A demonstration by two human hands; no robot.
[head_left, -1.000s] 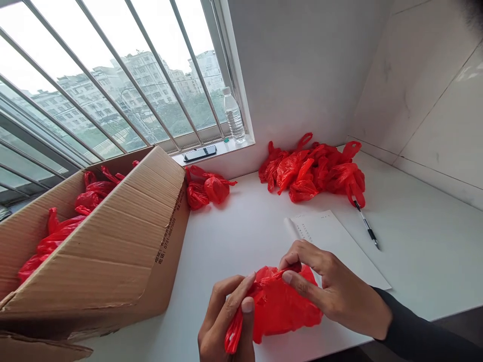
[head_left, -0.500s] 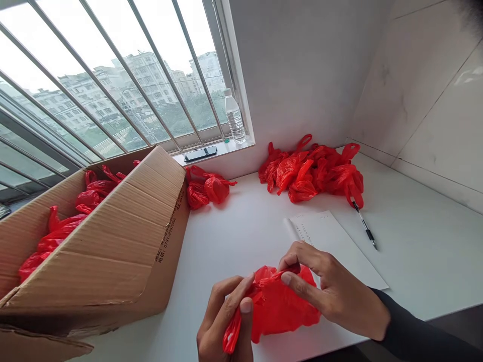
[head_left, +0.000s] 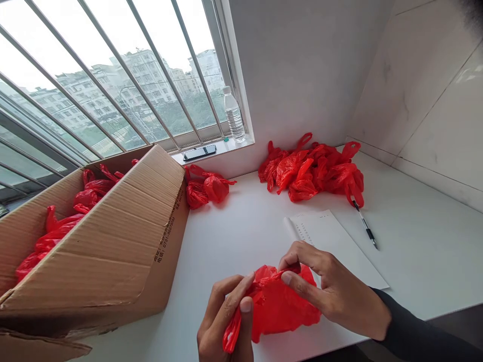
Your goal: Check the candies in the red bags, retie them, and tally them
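A crumpled red plastic bag [head_left: 285, 306] is stretched between my two hands near the table's front edge. My left hand [head_left: 230, 314] is closed round its left end, and a loop of red plastic shows between thumb and fingers. Thumb and index finger of my right hand [head_left: 324, 284] pinch the bag's upper rim. A white notepad [head_left: 347, 251] with small writing lies just behind my right hand. What the bag holds, if anything, cannot be made out.
An open cardboard box [head_left: 113, 241] with red bags stands at left. Tied red bags [head_left: 215, 188] sit beside it; a larger red pile [head_left: 313, 171] lies by the wall. A pen [head_left: 365, 225] is at right. The windowsill holds a phone [head_left: 199, 152] and bottle [head_left: 234, 118].
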